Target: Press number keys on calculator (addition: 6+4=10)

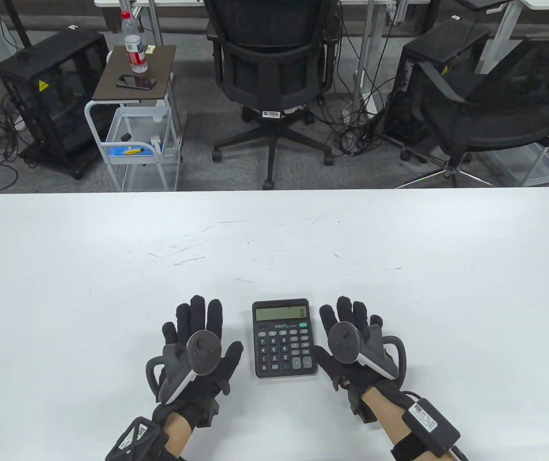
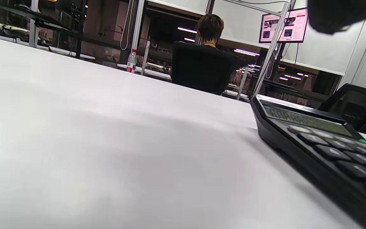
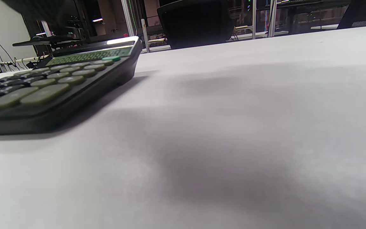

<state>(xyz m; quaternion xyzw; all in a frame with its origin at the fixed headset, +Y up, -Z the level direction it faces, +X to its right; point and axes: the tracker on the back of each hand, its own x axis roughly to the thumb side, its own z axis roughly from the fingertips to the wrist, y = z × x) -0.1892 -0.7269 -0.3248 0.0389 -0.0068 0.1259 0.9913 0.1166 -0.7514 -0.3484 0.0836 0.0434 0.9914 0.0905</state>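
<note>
A black calculator (image 1: 284, 338) lies flat on the white table (image 1: 274, 240) near the front edge, its display reading 0. My left hand (image 1: 201, 336) rests palm down on the table just left of it, fingers spread and holding nothing. My right hand (image 1: 351, 331) rests palm down just right of it, fingers spread and holding nothing. Neither hand touches the calculator. The calculator also shows at the right of the left wrist view (image 2: 322, 149) and at the left of the right wrist view (image 3: 59, 82).
Beyond the table's far edge stand a black office chair (image 1: 274, 67), a second chair (image 1: 500, 105), and a small cart (image 1: 135, 110) with a water bottle (image 1: 134, 45) and a phone on top.
</note>
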